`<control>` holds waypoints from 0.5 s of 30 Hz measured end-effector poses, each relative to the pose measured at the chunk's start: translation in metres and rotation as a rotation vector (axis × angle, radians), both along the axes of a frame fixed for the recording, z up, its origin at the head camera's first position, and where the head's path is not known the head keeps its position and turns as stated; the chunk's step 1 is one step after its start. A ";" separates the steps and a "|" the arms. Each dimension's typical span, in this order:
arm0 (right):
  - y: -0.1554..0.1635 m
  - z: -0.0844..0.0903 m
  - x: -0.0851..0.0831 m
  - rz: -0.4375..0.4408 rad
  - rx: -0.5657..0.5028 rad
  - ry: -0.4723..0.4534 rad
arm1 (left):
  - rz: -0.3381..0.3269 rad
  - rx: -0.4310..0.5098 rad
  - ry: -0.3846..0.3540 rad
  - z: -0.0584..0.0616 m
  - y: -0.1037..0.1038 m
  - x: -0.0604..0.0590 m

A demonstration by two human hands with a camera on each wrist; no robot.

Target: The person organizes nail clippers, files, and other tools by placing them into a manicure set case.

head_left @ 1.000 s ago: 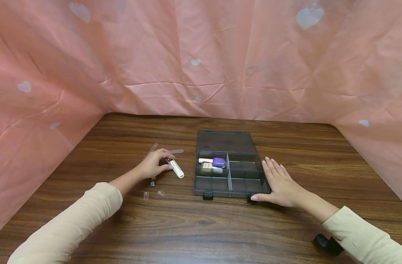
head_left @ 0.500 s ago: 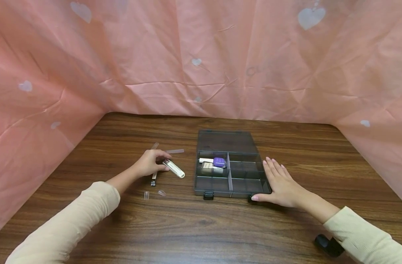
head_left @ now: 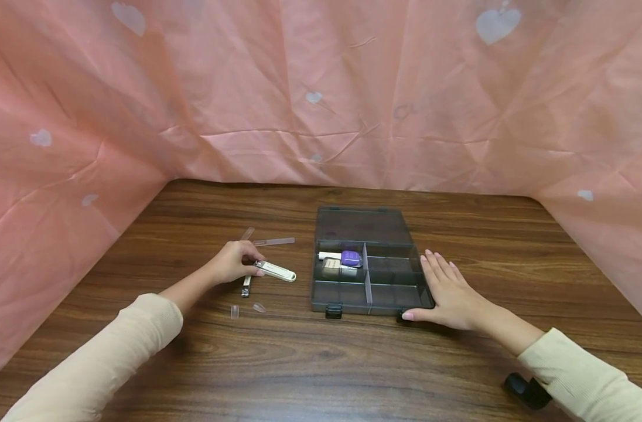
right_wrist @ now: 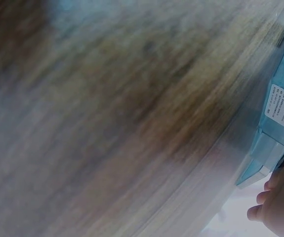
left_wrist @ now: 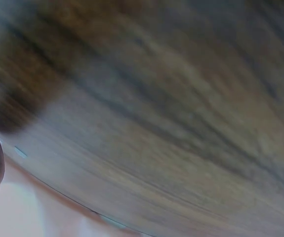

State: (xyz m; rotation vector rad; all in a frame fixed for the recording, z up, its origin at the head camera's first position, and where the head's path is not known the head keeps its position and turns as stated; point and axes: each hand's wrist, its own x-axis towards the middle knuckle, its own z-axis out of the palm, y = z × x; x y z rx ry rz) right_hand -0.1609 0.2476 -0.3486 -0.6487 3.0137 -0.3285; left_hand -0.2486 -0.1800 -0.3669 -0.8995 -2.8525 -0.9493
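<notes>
No words, brands or numbers can be read anywhere. In the right wrist view a white sticker (right_wrist: pixel 282 107) on the side of the grey organizer box (right_wrist: pixel 272 143) carries rows of fine dark print and what looks like a barcode strip, all too small and blurred to make out. In the head view the pink backdrop (head_left: pixel 321 88) bears only pale heart shapes and one faint mark with no legible letters.

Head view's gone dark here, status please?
Left hand pinches white nail clipper. Right hand flat against grey compartment box. Nothing between.
</notes>
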 end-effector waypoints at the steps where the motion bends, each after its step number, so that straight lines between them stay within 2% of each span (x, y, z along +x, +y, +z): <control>1: 0.000 0.000 0.000 -0.002 -0.002 -0.002 | -0.006 -0.001 0.008 0.000 -0.001 0.001; 15: 0.000 -0.001 0.001 -0.018 -0.013 -0.033 | 0.005 0.007 0.031 0.007 -0.003 0.006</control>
